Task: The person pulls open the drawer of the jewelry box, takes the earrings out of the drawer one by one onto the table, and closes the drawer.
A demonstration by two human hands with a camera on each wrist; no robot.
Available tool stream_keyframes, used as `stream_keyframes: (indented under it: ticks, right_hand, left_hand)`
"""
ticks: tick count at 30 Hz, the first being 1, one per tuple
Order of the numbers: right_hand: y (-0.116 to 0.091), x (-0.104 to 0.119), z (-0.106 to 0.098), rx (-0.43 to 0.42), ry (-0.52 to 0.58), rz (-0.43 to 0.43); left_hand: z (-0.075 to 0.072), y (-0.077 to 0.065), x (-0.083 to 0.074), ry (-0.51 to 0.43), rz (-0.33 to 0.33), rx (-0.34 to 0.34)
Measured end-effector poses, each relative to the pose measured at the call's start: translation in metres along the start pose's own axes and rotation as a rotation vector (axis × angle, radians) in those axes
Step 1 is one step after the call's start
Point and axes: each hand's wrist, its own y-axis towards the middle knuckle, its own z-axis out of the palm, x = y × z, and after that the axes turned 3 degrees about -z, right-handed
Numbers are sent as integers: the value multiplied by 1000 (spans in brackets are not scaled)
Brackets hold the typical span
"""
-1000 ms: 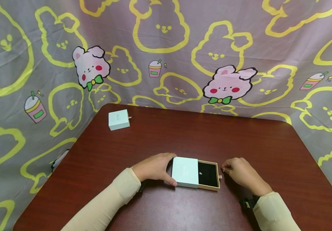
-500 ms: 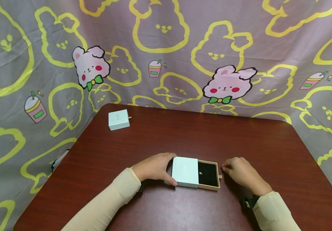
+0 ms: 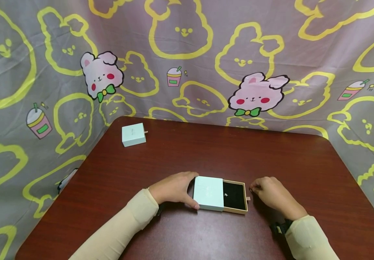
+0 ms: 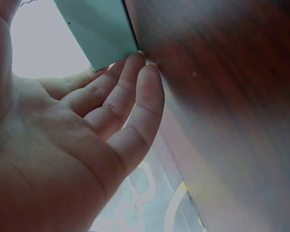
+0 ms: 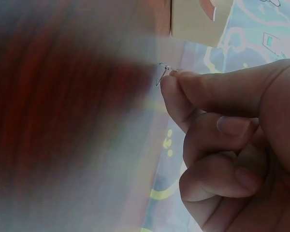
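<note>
A pale mint jewelry box [image 3: 208, 193] lies on the table with its inner drawer [image 3: 235, 212] partly pulled out to the right. On the drawer's black pad [image 3: 235, 202] is a small silver star [image 3: 226, 195]. My left hand [image 3: 174, 188] grips the left end of the box, thumb on the near side and fingers at the far side; in the left wrist view its fingertips [image 4: 135, 60] touch the box's edge. Just right of the drawer's pull tab [image 3: 248, 199], my right hand [image 3: 271, 193] pinches a tiny earring [image 5: 164, 72] with a thin pin between thumb and forefinger. Its other fingers are curled.
A second mint box [image 3: 133, 134] with a small tab sits at the table's back left corner. The dark red wooden table [image 3: 239, 155] is bordered by a patterned cloth [image 3: 200, 47] at the back and sides.
</note>
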Motion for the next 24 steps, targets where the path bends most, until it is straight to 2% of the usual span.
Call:
stream_keyframes:
  ticks: [24]
  right_hand:
    - [0,1,-3,-11,8,5]
  left_hand:
    - [-3,0,-2,0,-21,20]
